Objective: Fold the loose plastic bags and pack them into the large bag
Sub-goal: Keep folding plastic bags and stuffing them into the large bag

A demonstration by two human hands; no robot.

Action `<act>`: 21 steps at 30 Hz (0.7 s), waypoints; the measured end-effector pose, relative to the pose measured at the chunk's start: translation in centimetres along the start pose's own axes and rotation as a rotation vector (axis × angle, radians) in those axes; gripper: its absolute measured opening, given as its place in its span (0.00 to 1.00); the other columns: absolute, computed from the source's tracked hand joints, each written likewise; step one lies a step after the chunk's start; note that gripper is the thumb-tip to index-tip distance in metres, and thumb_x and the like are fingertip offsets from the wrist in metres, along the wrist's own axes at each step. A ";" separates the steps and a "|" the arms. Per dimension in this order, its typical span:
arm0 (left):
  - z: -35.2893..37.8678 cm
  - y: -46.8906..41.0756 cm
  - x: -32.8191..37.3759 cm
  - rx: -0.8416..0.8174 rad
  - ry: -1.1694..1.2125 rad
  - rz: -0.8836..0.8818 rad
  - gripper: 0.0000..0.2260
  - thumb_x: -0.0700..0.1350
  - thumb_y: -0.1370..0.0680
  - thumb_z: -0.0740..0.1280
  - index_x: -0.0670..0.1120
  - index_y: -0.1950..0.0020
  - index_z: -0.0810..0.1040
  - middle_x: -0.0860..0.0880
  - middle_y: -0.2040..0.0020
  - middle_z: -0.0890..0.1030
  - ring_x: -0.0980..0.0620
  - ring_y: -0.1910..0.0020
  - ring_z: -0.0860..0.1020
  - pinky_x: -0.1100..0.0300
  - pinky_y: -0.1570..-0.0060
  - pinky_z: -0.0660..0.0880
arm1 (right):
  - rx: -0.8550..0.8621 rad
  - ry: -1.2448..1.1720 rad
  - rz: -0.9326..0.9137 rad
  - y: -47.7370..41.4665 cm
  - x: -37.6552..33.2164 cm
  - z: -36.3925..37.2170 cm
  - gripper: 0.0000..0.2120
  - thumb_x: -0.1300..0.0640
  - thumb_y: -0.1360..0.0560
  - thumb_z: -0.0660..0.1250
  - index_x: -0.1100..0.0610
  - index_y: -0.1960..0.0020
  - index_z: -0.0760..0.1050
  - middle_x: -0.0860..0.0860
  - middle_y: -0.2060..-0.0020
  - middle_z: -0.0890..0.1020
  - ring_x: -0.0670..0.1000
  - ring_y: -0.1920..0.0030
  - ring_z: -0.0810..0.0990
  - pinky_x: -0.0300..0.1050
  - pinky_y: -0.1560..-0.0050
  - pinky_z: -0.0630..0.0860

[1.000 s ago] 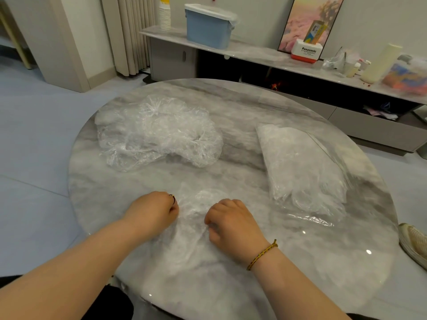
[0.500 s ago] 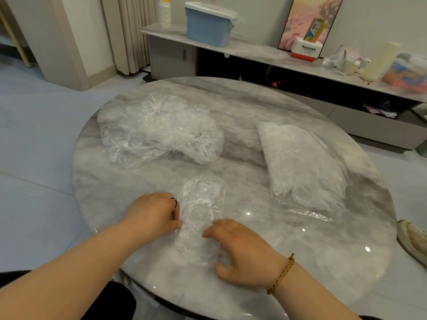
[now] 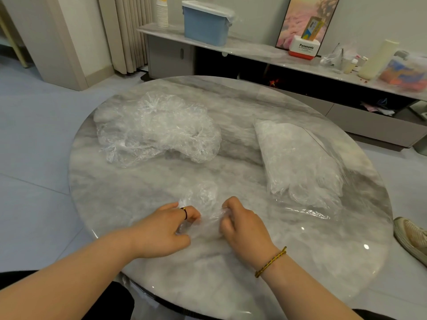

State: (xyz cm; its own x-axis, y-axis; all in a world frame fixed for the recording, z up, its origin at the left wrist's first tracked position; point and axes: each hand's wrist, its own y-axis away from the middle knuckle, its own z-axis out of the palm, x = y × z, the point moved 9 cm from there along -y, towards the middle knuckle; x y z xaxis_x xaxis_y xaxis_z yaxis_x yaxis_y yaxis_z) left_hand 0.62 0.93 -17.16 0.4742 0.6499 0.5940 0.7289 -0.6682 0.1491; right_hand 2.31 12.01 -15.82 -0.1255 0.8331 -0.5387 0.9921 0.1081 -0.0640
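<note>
A small clear plastic bag [image 3: 204, 197] lies crumpled on the near part of the round marble table [image 3: 231, 100]. My left hand [image 3: 165, 229], with a dark ring, pinches its left edge. My right hand [image 3: 243, 229], with a braided bracelet at the wrist, grips its right edge with curled fingers. A heap of loose crumpled clear bags [image 3: 157, 128] sits at the far left of the table. The large clear bag [image 3: 298, 160], partly filled with folded bags, lies at the right with its mouth toward the near side.
A low marble-topped sideboard [image 3: 254, 51] runs along the back wall with a blue lidded bin [image 3: 205, 24], paper cups, a Panasonic box and bottles. A shoe [image 3: 411, 239] lies on the floor right of the table.
My right hand came up from the bag's near end to its right edge and closed on it. The small bag looks more bunched between both hands.
</note>
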 end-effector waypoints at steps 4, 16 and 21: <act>0.7 0.6 0.1 -0.046 0.075 -0.074 0.38 0.68 0.39 0.64 0.55 0.33 0.61 0.61 0.46 0.67 0.64 0.45 0.66 0.84 0.54 0.61 | 0.006 -0.187 0.162 -0.2 1.2 -0.1 0.03 0.59 0.21 0.55 0.54 0.54 0.62 0.59 0.64 0.79 0.60 0.63 0.79 0.51 0.60 0.76; -0.3 0.4 -1.9 0.286 0.293 -0.288 0.29 0.47 0.24 0.66 0.55 0.28 0.55 0.48 0.37 0.71 0.54 0.42 0.73 0.68 0.48 0.65 | 0.061 -0.092 0.394 -1.9 2.6 0.3 0.10 0.53 0.21 0.57 0.58 0.45 0.72 0.49 0.61 0.76 0.52 0.59 0.75 0.40 0.62 0.67; -2.2 0.7 -0.3 0.527 -0.211 -0.091 0.23 0.45 0.26 0.60 0.49 0.31 0.63 0.47 0.40 0.74 0.51 0.45 0.70 0.59 0.36 0.58 | -0.009 0.127 0.417 -1.9 2.7 1.0 0.10 0.55 0.21 0.55 0.58 0.44 0.70 0.54 0.51 0.80 0.55 0.51 0.78 0.42 0.60 0.68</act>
State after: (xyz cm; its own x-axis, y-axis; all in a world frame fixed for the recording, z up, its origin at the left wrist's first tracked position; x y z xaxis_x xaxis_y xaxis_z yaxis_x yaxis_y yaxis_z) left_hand -0.04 -0.54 -15.48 0.4470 0.7905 0.4186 0.8934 -0.3705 -0.2541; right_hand 0.06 13.48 -17.95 0.2858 0.8665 -0.4093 0.9580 -0.2474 0.1453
